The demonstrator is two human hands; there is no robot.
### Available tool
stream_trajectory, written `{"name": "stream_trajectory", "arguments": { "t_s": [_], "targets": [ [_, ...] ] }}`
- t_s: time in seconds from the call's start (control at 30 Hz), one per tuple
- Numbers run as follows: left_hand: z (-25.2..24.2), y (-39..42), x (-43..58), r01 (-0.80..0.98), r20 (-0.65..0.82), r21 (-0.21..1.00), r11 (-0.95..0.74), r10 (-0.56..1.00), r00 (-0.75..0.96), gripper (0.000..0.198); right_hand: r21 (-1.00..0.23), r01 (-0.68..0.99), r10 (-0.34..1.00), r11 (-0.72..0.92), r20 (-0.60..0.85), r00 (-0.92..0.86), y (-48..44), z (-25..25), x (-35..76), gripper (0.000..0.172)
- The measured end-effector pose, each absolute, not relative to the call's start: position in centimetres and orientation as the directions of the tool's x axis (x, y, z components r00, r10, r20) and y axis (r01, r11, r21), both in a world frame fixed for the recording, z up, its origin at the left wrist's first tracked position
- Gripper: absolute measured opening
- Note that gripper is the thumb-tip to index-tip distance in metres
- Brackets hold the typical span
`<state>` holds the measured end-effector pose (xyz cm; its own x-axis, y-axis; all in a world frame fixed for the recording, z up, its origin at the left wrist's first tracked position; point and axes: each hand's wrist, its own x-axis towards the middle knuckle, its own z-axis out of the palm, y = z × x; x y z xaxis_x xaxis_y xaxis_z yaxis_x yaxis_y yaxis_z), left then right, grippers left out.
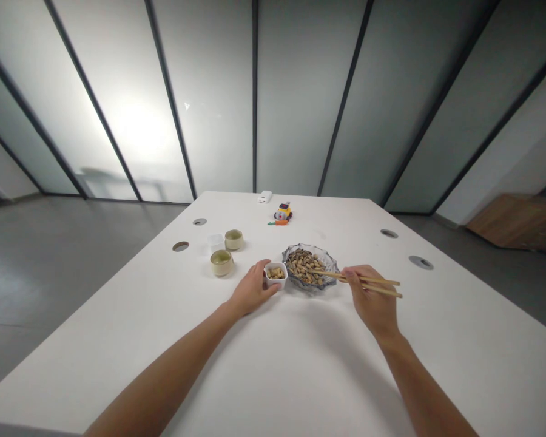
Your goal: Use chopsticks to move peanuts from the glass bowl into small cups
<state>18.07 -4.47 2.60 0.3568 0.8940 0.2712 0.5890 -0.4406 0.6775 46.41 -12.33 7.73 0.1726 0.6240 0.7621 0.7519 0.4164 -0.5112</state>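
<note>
My left hand [253,287] is wrapped round a small white cup [276,283], thumb at its near side and fingers at its far side. Light brown nuts or seeds [275,273] lie in the cup. Just to the right stands a faceted glass bowl [331,264] of brown-striped seeds [306,264], seemingly sunflower seeds. In my right hand [372,297] is a pair of wooden chopsticks [377,284], their tips over the seeds in the bowl. Whether anything is between the tips is too small to tell.
Two green-beige cups [221,263] and a clear plastic container [216,243] stand left on the white table [273,364]. Farther back are a yellow toy vehicle [283,212], an orange toy carrot [279,223] and a white box-like device [264,196]. Round cable holes [181,246] pierce the tabletop.
</note>
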Motion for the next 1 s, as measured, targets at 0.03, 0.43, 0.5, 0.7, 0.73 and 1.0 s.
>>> {"name": "stream_trajectory", "arguments": {
  "t_s": [0.03,0.43,0.5,0.7,0.73,1.0],
  "targets": [
    [2.56,-4.45,18.09,0.585,0.276,0.678,-0.445,0.892,0.358,0.066,-0.501,0.758,0.625,0.418,0.764,0.16,-12.35,7.73,46.44,0.04],
    [2.55,-4.54,17.99,0.585,0.276,0.676,-0.449,0.89,0.364,0.067,-0.509,0.748,0.635,0.426,0.757,0.153,-12.54,8.17,46.33,0.041],
    [2.48,-4.48,17.97,0.586,0.282,0.672,-0.452,0.888,0.362,0.066,-0.502,0.747,0.635,0.436,0.76,0.14,-12.6,8.26,46.32,0.041],
    [2.46,-4.47,17.99,0.586,0.275,0.675,-0.448,0.89,0.363,0.067,-0.511,0.734,0.675,0.447,0.732,0.098,-12.88,8.47,46.26,0.041],
    [2.51,-4.5,18.01,0.587,0.272,0.677,-0.444,0.892,0.362,0.067,-0.515,0.73,0.687,0.449,0.722,0.087,-12.92,8.5,46.23,0.041],
    [2.89,-4.7,18.2,0.584,0.266,0.685,-0.436,0.896,0.357,0.068,-0.558,0.695,0.722,0.454,0.688,0.081,-12.93,8.41,46.15,0.04]
  ]
}}
